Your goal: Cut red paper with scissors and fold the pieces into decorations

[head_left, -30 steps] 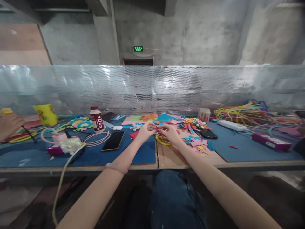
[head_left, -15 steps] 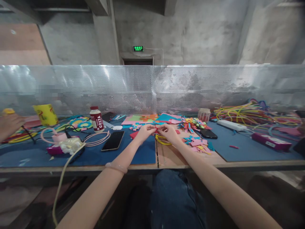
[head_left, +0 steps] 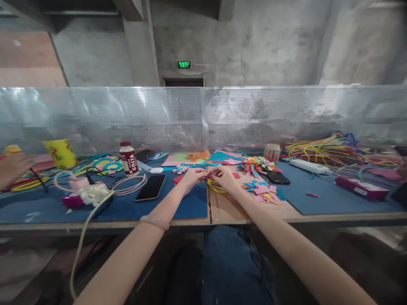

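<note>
My left hand (head_left: 191, 177) and my right hand (head_left: 224, 176) meet over the middle of the table, both pinched on a small red paper piece (head_left: 209, 174) held between them. A yellow loop (head_left: 215, 187) lies on the table just under my right hand. Cut scraps of coloured paper (head_left: 264, 191) lie to the right of it, and a multicoloured paper bow (head_left: 258, 164) sits behind them. Flat coloured paper sheets (head_left: 203, 158) lie beyond my hands.
A black phone (head_left: 150, 187) lies left of my hands, another phone (head_left: 277, 178) to the right. A Costa bottle (head_left: 128, 159), yellow cup (head_left: 62, 153), pink cable (head_left: 129, 185) and a tangle of coloured cords (head_left: 337, 152) are about. Another person's hand (head_left: 12, 167) is at far left. A perforated metal screen (head_left: 203, 118) backs the table.
My hands have drawn a little closer together on the red piece; little else has moved.
</note>
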The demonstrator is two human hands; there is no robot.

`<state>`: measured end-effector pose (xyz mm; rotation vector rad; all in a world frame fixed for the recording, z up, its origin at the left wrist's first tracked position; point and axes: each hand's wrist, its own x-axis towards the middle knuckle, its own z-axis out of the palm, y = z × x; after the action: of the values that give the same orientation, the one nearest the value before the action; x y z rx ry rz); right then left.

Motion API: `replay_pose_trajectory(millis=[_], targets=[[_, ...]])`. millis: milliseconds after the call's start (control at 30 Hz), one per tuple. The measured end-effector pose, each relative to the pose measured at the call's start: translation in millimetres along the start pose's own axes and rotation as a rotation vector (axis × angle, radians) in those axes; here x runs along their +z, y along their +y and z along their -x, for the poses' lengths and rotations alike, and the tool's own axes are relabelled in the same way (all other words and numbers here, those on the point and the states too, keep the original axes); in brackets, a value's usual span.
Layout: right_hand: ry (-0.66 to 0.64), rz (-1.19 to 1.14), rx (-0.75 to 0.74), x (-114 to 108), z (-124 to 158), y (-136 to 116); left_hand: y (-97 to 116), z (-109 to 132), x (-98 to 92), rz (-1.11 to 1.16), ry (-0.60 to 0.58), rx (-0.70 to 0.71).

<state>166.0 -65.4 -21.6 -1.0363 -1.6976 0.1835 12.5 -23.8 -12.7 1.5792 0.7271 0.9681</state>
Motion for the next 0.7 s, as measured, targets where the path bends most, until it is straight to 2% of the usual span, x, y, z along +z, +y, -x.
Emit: replay_pose_trajectory(millis=[700], targets=[[0.001, -0.026, -0.015, 2.2, -0.7, 7.7, 1.5, 0.8, 0.8, 0.025, -0.001, -0.012]])
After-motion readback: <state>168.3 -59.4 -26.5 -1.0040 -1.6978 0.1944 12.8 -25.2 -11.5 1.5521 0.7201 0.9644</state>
